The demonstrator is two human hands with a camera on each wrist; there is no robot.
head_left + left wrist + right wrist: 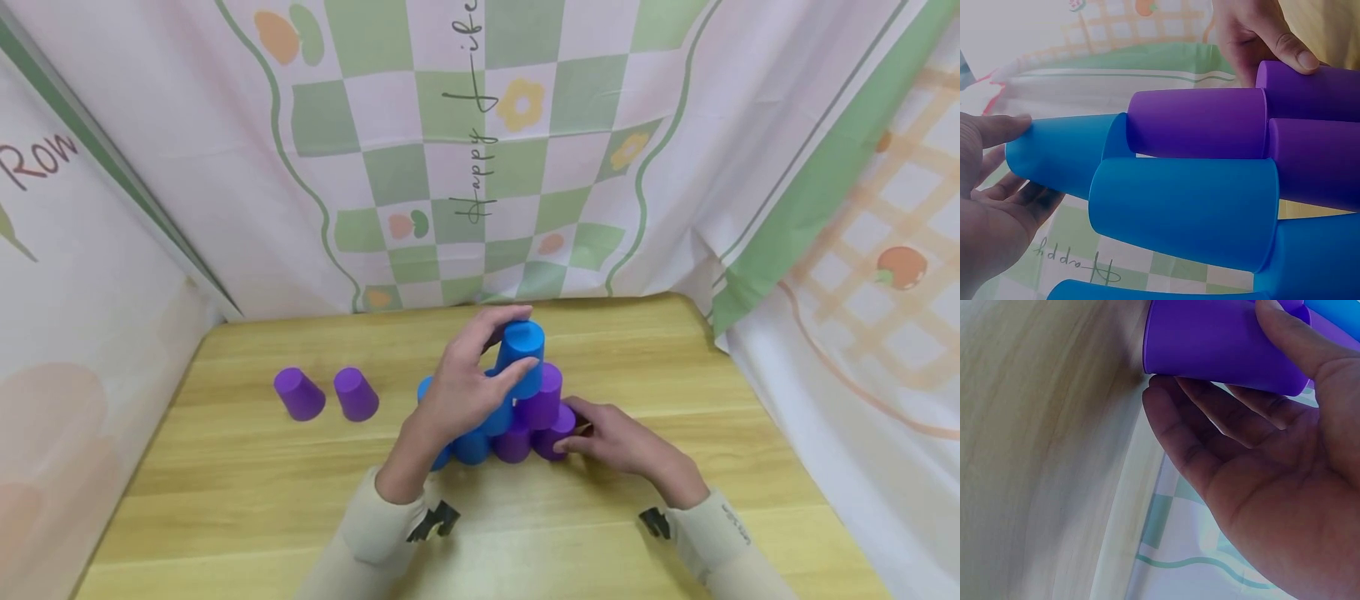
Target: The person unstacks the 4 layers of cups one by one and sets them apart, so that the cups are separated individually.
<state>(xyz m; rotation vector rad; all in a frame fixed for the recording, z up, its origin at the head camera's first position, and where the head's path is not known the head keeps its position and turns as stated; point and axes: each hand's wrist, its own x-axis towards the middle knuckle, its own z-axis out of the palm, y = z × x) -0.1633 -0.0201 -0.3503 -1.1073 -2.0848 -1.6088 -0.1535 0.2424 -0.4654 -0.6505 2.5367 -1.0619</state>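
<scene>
In the head view, upside-down blue and purple cups form a tiered stack on the table. My left hand [465, 383] holds the topmost blue cup [1063, 153] between thumb and fingers. That cup's rim meets a purple cup [1197, 122] and a blue cup [1182, 212] of the tier below. At the stack's lower right, my right hand [622, 437] has its thumb on one side of a purple bottom-tier cup [1222, 347] and its fingers against the other. Another purple cup [512, 443] stands beside it. My left hand partly hides the blue cups at left.
Two purple cups, one farther left [300, 395] and one nearer the stack [356, 395], stand upside down on the wooden table [225, 500]. A printed curtain [517, 167] hangs behind the table, with more cloth at both sides.
</scene>
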